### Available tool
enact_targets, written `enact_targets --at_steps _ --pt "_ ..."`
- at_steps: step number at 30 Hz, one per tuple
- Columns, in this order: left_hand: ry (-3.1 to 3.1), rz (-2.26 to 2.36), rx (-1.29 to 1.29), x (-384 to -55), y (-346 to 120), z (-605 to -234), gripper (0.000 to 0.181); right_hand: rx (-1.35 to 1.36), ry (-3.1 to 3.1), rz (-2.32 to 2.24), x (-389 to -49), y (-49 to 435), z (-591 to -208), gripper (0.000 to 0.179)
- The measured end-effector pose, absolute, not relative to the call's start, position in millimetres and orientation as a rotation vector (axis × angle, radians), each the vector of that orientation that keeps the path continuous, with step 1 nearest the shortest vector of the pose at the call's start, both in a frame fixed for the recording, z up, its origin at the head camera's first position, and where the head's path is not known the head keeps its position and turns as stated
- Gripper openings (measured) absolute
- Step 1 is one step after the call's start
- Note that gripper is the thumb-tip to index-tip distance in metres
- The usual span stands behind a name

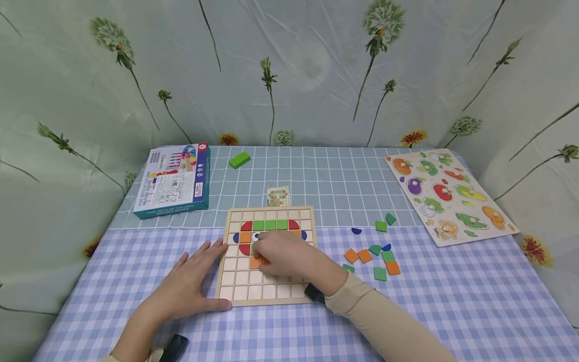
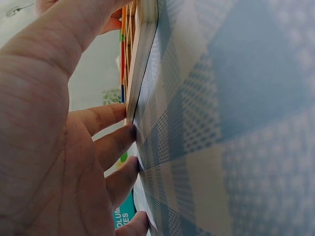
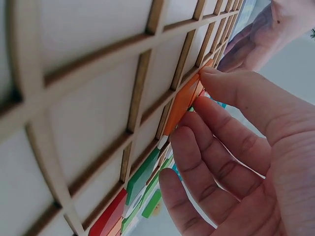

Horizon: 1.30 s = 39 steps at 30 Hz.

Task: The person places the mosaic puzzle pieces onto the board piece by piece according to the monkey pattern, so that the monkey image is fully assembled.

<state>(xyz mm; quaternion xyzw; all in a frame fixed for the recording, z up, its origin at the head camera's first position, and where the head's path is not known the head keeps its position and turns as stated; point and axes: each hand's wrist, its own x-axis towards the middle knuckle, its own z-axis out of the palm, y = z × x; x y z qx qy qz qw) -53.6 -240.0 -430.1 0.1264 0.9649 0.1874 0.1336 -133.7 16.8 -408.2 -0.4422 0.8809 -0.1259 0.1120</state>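
A wooden grid board (image 1: 269,305) lies on the checked cloth, its upper cells partly filled with red, green, orange and blue tiles. My left hand (image 1: 192,281) rests at its left side with fingers spread. The fingertips touch the board's edge and the thumb lies at the near left corner. Over the middle of the board, my right hand (image 1: 287,254) pinches an orange square tile (image 3: 197,92) between thumb and forefinger. Another orange tile (image 3: 181,105) lies in the grid right beside it. My right hand hides part of the pattern in the head view.
Right of the board lie loose tiles, among them an orange square (image 1: 393,268) and a green square (image 1: 380,274). A small pattern card (image 1: 278,196) touches the board's far side. Farther out are a boxed set (image 1: 172,181), a green block (image 1: 239,160) and a vegetable puzzle (image 1: 452,196).
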Motion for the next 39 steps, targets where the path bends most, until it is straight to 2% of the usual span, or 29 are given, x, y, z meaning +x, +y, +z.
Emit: enact_targets --at_steps 11,16,28,33,39 --pt "2.804 0.552 0.372 -52 -240 -429 0.126 -1.195 2.604 -0.426 -134 40 -399 0.014" --pt "2.814 0.549 0.392 -53 -240 -430 0.126 -1.064 2.635 -0.494 -140 74 -394 0.019" --pt "2.823 0.538 0.405 -54 -240 -430 0.126 -0.701 2.707 -0.598 -147 195 -385 0.026" --pt "2.818 0.544 0.405 -54 -241 -430 0.126 -0.651 2.683 -0.589 -138 217 -388 0.027" --pt "2.819 0.550 0.409 -54 -241 -430 0.126 -0.686 2.649 -0.637 -125 221 -399 0.028"
